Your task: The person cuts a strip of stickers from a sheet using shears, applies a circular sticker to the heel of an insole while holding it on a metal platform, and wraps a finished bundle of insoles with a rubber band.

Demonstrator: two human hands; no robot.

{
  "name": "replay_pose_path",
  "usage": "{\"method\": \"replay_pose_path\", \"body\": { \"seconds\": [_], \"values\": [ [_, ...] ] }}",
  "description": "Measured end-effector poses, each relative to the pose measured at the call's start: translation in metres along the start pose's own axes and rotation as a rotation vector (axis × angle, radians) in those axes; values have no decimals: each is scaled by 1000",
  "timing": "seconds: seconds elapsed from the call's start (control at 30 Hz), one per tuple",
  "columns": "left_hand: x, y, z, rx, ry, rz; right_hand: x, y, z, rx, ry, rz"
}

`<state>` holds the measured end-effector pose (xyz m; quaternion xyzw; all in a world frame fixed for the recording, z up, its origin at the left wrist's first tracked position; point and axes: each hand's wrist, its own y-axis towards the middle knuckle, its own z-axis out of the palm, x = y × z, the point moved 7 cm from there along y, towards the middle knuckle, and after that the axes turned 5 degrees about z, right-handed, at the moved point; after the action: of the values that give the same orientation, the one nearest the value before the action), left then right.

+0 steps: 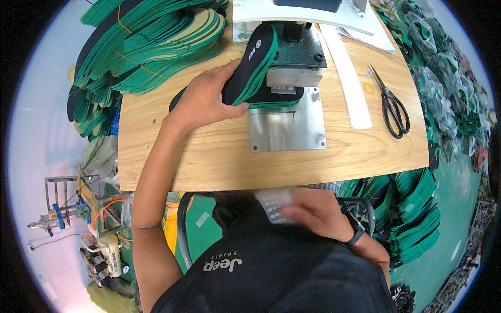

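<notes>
Black shoe insoles (257, 57) with green undersides lean upward in my left hand (206, 96), whose fingers and thumb close round them. Beneath them another black insole (291, 98) lies flat over the metal plate (287, 130), with a small pale label patch on it under the press's metal block (294, 77). By my lap, below the table edge, my right hand (318, 211) is blurred by motion. It grips a whitish translucent sheet of small printed labels (274, 206).
Big banded stacks of green and black insoles (151, 47) fill the table's far left. A white strip (349, 83) and black-handled scissors (395, 107) lie right of the press. More insole stacks (415, 214) stand at the lower right, with bagged bundles (436, 68) along the right side.
</notes>
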<state>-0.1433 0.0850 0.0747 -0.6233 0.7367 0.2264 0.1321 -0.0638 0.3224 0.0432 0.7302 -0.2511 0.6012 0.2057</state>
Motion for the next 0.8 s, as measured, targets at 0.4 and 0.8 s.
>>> {"method": "replay_pose_path", "body": {
  "seconds": [0.4,0.8],
  "values": [
    [1,3,7,39,68,57,2,11,-2,8,-31,97],
    [45,-14,-22,-320,-786,-63,15,39,11,84,-92,-123]
  ]
}}
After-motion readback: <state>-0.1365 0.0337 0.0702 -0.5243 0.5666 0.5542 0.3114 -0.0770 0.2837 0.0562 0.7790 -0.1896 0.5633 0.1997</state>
